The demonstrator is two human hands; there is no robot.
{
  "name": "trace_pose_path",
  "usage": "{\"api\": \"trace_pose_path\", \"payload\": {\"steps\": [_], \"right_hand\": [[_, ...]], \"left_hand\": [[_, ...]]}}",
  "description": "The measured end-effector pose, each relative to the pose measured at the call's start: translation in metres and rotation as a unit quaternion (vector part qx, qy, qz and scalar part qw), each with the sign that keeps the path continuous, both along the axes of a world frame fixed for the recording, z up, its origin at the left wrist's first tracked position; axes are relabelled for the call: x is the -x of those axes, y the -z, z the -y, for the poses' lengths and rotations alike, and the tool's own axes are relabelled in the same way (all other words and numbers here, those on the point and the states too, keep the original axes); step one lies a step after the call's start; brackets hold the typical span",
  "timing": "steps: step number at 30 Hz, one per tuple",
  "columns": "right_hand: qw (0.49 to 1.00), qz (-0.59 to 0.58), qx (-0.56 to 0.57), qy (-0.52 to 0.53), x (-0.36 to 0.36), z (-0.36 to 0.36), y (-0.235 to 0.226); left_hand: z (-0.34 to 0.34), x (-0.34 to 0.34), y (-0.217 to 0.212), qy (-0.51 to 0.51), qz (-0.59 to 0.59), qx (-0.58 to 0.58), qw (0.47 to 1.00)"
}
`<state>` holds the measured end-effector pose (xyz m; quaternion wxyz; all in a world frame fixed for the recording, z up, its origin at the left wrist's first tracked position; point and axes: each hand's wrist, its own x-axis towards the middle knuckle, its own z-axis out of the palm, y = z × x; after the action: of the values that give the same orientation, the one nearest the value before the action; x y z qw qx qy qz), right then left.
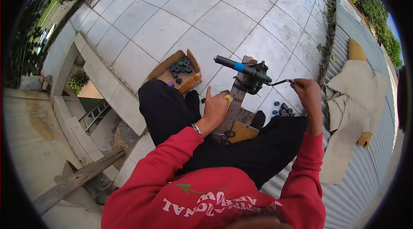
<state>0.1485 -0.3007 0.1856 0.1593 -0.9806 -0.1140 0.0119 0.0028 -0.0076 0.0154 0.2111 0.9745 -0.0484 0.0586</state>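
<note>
My right hand [308, 94] is closed on the crank handle [284, 82] of a dark metal hand-cranked machine [257, 78]. The machine sits on a wooden plank [235, 107] between my legs. A black cylinder [226, 61] with a blue band sticks out from its left side. Beside the plank, my left hand [216, 109] has its index finger stretched out, while the other fingers curl around a small yellow piece [229, 99]; what it is cannot be made out. Scissors [228, 135] lie on the plank near me, next to a tan board [243, 132].
A cardboard box [189, 83] holding several black rollers stands front left, with a purple roller [171, 84] by my knee. More black and blue rollers [284, 110] lie on the tiles at right. Corrugated sheeting [365, 104] bearing beige cloth [357, 87] borders the right side; a ledge drops off left.
</note>
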Motion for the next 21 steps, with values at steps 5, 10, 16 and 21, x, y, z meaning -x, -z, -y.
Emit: {"api": "trace_pose_path", "payload": {"steps": [5, 10, 16, 21], "right_hand": [[0.989, -0.146, 0.027, -0.017, 0.036, -0.01, -0.022], [0.973, -0.209, 0.055, -0.078, 0.05, -0.003, -0.003], [0.943, -0.303, 0.03, -0.135, 0.058, 0.006, 0.047], [0.909, -0.37, 0.072, -0.177, 0.049, 0.009, 0.101]], "left_hand": [[0.0, -0.001, -0.002, 0.001, 0.001, 0.004, 1.0], [-0.001, -0.003, -0.006, -0.01, -0.012, 0.021, 1.0], [-0.003, -0.006, -0.005, -0.015, 0.019, 0.045, 0.999], [-0.006, -0.01, -0.009, -0.017, 0.035, 0.084, 0.996]]}}
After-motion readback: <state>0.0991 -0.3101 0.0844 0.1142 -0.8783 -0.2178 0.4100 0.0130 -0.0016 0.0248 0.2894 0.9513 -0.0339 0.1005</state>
